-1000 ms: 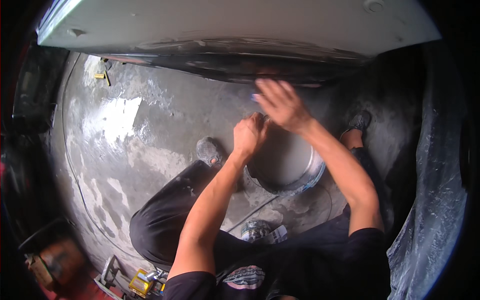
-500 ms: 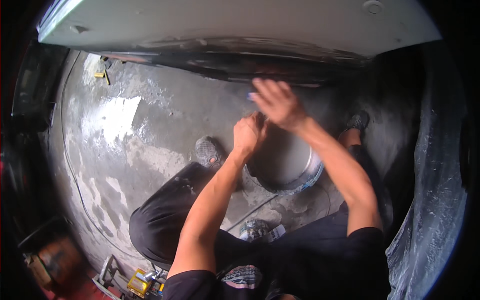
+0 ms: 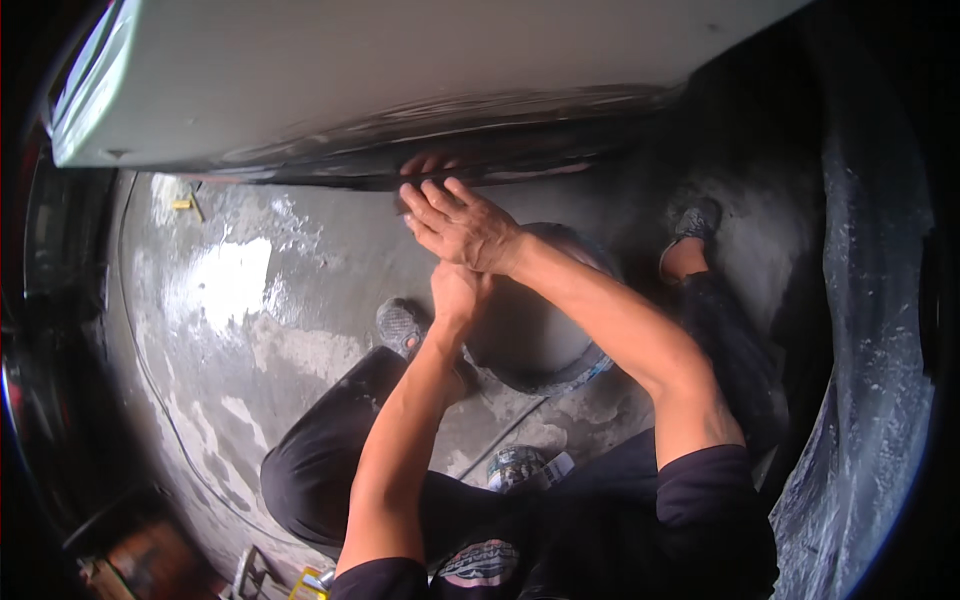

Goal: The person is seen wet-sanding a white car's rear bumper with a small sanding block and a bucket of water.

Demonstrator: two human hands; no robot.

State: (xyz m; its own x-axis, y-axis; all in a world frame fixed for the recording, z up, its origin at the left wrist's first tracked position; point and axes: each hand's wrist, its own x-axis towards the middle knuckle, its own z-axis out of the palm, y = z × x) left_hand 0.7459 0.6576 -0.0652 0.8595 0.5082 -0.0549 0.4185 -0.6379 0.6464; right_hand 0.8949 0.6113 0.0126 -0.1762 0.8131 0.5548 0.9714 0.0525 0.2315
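My right hand (image 3: 455, 225) is stretched out with fingers a little apart, its tips at the glossy dark lower band (image 3: 350, 170) of a pale body panel (image 3: 400, 55). Whether something lies under that palm I cannot tell. My left hand (image 3: 458, 292) is directly below it, near the upper left rim of a round tub (image 3: 545, 375) holding cloudy grey liquid; its fingers are hidden behind my right hand. The tub stands on the floor between my legs.
Wet concrete floor (image 3: 300, 300) with a cable (image 3: 160, 394) at the left and small yellow pieces (image 3: 182, 204). A plastic sheet (image 3: 870, 350) hangs at right. Dark objects (image 3: 70, 260) line the left edge; tools (image 3: 305, 585) lie at bottom left. My feet flank the tub.
My right hand has moved left and slightly down from above the tub to the panel's lower band. My left hand has shifted left and down. The camera's view has shifted too.
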